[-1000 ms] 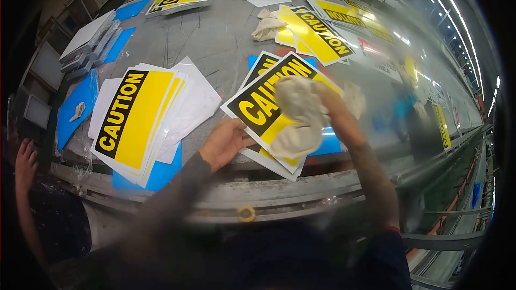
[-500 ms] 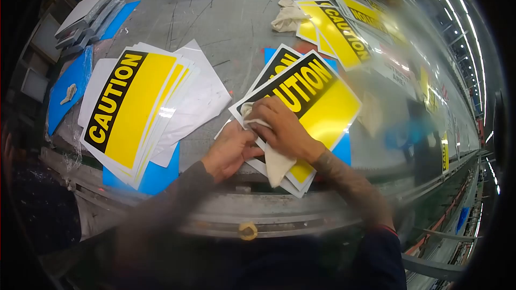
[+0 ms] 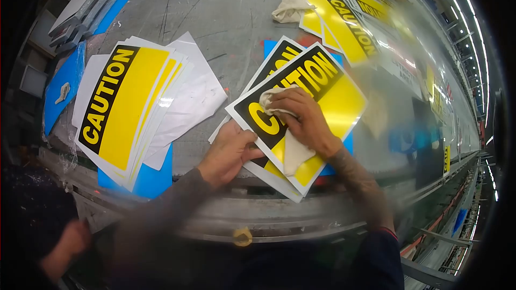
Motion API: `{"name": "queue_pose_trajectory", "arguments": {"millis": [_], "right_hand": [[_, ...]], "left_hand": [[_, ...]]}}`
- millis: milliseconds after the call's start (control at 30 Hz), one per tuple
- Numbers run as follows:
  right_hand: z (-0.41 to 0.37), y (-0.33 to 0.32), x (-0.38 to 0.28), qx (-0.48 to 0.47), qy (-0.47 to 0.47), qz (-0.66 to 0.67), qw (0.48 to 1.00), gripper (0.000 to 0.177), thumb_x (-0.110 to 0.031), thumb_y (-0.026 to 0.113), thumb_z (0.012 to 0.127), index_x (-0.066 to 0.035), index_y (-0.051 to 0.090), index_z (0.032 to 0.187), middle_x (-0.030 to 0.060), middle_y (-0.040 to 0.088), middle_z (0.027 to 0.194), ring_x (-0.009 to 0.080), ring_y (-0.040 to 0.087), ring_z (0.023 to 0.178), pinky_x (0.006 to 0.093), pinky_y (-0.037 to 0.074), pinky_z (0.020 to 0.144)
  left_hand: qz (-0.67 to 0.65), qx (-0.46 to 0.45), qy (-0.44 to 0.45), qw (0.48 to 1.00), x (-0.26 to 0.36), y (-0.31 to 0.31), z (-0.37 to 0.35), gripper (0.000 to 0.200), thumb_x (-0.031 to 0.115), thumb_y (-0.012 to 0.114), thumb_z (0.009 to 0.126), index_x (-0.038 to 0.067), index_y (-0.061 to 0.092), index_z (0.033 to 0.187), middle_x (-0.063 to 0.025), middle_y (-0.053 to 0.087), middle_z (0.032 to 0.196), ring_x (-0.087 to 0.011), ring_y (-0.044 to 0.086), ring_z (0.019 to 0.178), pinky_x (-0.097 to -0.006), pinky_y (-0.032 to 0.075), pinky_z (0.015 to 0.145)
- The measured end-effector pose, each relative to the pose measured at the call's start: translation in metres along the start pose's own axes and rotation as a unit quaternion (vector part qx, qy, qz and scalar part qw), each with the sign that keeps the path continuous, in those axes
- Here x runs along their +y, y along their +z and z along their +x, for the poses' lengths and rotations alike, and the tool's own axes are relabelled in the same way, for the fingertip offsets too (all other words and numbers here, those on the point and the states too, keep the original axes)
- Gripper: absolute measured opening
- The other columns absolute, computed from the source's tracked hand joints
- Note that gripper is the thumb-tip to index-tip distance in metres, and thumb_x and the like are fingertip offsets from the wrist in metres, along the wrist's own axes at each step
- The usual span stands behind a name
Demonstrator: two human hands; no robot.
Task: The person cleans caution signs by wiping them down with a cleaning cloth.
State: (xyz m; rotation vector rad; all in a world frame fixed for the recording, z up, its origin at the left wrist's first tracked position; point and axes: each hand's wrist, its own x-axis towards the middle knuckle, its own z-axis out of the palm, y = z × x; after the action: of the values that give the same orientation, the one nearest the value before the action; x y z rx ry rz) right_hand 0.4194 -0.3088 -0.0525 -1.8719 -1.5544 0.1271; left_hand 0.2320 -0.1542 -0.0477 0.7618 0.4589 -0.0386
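Note:
A yellow and black CAUTION sign (image 3: 344, 104) lies tilted on top of another sign (image 3: 279, 59) at the centre right. My right hand (image 3: 303, 118) is closed round a cream cloth (image 3: 298, 153) and presses it on the black band, over part of the lettering. At the sign's lower left edge my left hand (image 3: 230, 153) pinches the border between thumb and fingers; some fingertips are hidden. Left of my hands is a fanned stack of CAUTION signs (image 3: 134, 113) with white sheets (image 3: 196, 94) beneath.
More signs (image 3: 349, 27) and a crumpled cloth (image 3: 290, 6) lie at the back right. Wrapped panels (image 3: 80, 13) are piled at the back left. Blue sheets (image 3: 67, 86) lie on the grey table (image 3: 215, 37). A person's hand (image 3: 72, 241) shows at lower left.
My right hand has moved the cloth right and slightly up from the sign's left corner, uncovering the corner. My left hand stays at the edge. Another person's hand has appeared at lower left.

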Motion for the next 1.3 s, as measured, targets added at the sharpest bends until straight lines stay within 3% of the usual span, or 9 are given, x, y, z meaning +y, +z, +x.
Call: {"name": "queue_pose_trajectory", "arguments": {"millis": [133,333,533,600,700,967,1167,1200,1300], "right_hand": [[0.009,-0.022,0.046,0.092,0.040,-0.157,0.983,0.038,-0.013,0.066,0.101,-0.007,0.069,0.138,0.0157,0.065,0.146,0.0385,0.055,0.141,0.0504,0.043,0.118],[0.002,0.003,0.010,0.026,0.017,-0.200,0.979,0.047,-0.022,0.060,0.106,-0.009,0.060,0.151,0.0167,0.057,0.156,0.0394,0.046,0.151,0.0517,0.034,0.127],[0.002,0.002,-0.037,-0.033,0.030,0.042,0.998,0.040,-0.020,0.056,0.109,-0.011,0.063,0.148,0.0169,0.059,0.156,0.0369,0.048,0.152,0.0483,0.039,0.125],[0.004,-0.001,-0.052,-0.067,0.012,0.125,0.990,0.041,-0.021,0.052,0.112,-0.010,0.060,0.150,0.0159,0.057,0.158,0.0368,0.047,0.153,0.0469,0.039,0.125],[0.005,0.005,-0.051,-0.091,-0.046,0.057,0.993,0.049,-0.022,0.052,0.112,-0.011,0.050,0.160,0.0161,0.053,0.162,0.0350,0.043,0.155,0.0479,0.036,0.127],[0.015,-0.026,0.058,0.004,0.040,-0.169,0.985,0.050,-0.029,0.049,0.112,-0.014,0.052,0.159,0.0136,0.052,0.164,0.0352,0.039,0.158,0.0519,0.024,0.132],[0.028,-0.027,0.085,0.094,0.071,-0.188,0.975,0.046,-0.026,0.054,0.109,-0.013,0.056,0.153,0.0150,0.057,0.156,0.0381,0.051,0.145,0.0491,0.043,0.119],[0.024,-0.021,0.058,-0.003,0.101,-0.117,0.988,0.046,-0.026,0.056,0.108,-0.014,0.057,0.152,0.0162,0.057,0.156,0.0399,0.054,0.143,0.0514,0.045,0.118],[0.008,0.004,0.009,-0.054,-0.020,-0.158,0.986,0.051,-0.028,0.056,0.109,-0.017,0.053,0.158,0.0139,0.054,0.162,0.0345,0.048,0.151,0.0501,0.035,0.128]], "left_hand": [[0.012,-0.026,0.002,1.000,0.001,0.002,0.001,0.040,0.003,0.046,0.109,-0.004,0.047,0.148,-0.0205,0.065,0.143,-0.0311,0.069,0.129,-0.0429,0.065,0.102],[0.067,-0.053,-0.021,0.996,0.005,-0.001,-0.002,0.042,0.008,0.048,0.111,-0.004,0.046,0.151,-0.0218,0.064,0.145,-0.0351,0.070,0.128,-0.0478,0.062,0.107],[0.057,-0.070,-0.036,0.995,0.006,-0.008,0.000,0.043,0.013,0.061,0.108,0.004,0.048,0.148,-0.0148,0.065,0.141,-0.0318,0.070,0.127,-0.0523,0.059,0.109],[0.101,-0.055,-0.019,0.993,-0.001,-0.010,0.000,0.061,0.021,0.073,0.106,0.012,0.041,0.157,-0.0071,0.058,0.146,-0.0250,0.062,0.134,-0.0479,0.063,0.104],[0.176,-0.060,0.014,0.982,-0.006,-0.019,0.002,0.067,0.018,0.072,0.106,0.012,0.034,0.161,-0.0083,0.058,0.149,-0.0250,0.063,0.135,-0.0434,0.067,0.094],[0.172,-0.018,-0.048,0.984,-0.002,-0.009,-0.008,0.059,0.008,0.068,0.105,0.006,0.039,0.157,-0.0151,0.061,0.148,-0.0307,0.067,0.131,-0.0472,0.070,0.088],[0.144,-0.026,-0.082,0.986,0.007,-0.005,-0.010,0.056,0.004,0.067,0.104,0.003,0.043,0.155,-0.0153,0.061,0.149,-0.0304,0.068,0.129,-0.0470,0.070,0.089],[0.127,-0.036,-0.092,0.987,0.001,-0.013,-0.006,0.055,0.003,0.067,0.104,0.003,0.045,0.154,-0.0146,0.062,0.147,-0.0296,0.069,0.129,-0.0467,0.070,0.091],[0.121,-0.012,-0.094,0.988,0.001,-0.009,-0.009,0.053,0.005,0.068,0.105,0.005,0.047,0.153,-0.0144,0.064,0.145,-0.0291,0.069,0.128,-0.0463,0.070,0.090]]}}
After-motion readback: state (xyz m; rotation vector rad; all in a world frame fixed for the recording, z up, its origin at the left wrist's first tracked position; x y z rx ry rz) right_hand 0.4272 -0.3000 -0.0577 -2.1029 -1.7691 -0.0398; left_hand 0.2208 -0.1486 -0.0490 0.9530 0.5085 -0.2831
